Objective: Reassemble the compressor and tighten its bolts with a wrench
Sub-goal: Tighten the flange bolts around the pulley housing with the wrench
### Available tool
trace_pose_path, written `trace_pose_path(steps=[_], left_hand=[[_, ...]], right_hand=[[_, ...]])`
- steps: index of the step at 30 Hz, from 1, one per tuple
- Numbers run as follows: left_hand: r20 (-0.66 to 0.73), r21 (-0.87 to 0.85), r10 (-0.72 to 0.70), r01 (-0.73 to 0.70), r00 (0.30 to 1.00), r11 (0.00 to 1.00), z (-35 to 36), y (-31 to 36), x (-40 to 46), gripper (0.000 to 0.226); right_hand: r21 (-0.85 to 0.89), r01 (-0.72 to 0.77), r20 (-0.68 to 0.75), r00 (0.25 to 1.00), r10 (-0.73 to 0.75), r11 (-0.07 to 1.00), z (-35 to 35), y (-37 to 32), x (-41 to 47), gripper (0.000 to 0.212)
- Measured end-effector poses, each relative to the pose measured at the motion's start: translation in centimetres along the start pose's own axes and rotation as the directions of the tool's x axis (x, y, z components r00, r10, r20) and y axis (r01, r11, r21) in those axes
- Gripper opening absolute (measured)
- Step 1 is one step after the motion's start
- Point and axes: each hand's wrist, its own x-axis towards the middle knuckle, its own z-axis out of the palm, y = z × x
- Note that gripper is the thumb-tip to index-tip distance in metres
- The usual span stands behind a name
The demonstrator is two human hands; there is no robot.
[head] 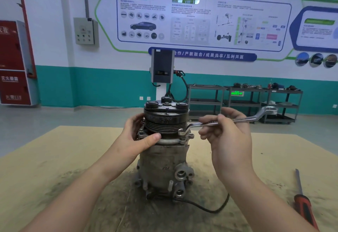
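Note:
A grey metal compressor (pixel 162 162) stands upright on the cardboard-covered table (pixel 60 158), with its black pulley (pixel 165 120) on top. My left hand (pixel 137 136) grips the compressor's upper left side, thumb laid across the front just under the pulley. My right hand (pixel 228 131) pinches the shank of a silver ring wrench (pixel 236 120). The wrench's near ring end sits on a bolt at the flange (pixel 182 132), on the right below the pulley. Its far ring end sticks out up and to the right.
A screwdriver (pixel 302 202) with a red and black handle lies at the table's right edge. A black cable (pixel 210 209) runs from the compressor base toward the front right. Beyond the table stand metal shelf carts (pixel 245 101) and a charging unit (pixel 161 67).

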Motion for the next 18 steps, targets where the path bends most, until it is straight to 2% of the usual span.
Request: trace_pose_path(steps=[2,4,9,15,18], left_hand=[[0.047,0.111,-0.031,0.026,0.998,0.993,0.0,0.1,0.0,0.115],[0.068,0.18,-0.051,0.038,0.996,0.983,0.1,0.1,0.1,0.123],[0.079,0.187,-0.063,0.047,0.995,0.981,0.4,0.3,0.3,0.122],[0.063,0.173,-0.055,0.043,0.996,0.984,0.6,0.1,0.1,0.12],[0.055,0.165,-0.035,0.025,0.998,0.986,0.7,-0.1,0.1,0.11]], right_hand=[[0.093,-0.087,-0.042,0.995,0.092,0.992,-0.3,0.2,0.6,0.022],[0.145,-0.125,-0.055,0.989,0.134,0.981,-0.5,0.5,0.9,0.022],[0.175,-0.182,-0.03,0.981,0.19,0.968,-1.3,1.0,1.8,0.02],[0.219,-0.416,0.086,0.909,0.407,0.883,-2.4,1.3,3.3,0.016],[0.245,-0.406,0.095,0.914,0.395,0.88,-2.6,1.8,3.3,0.02]])
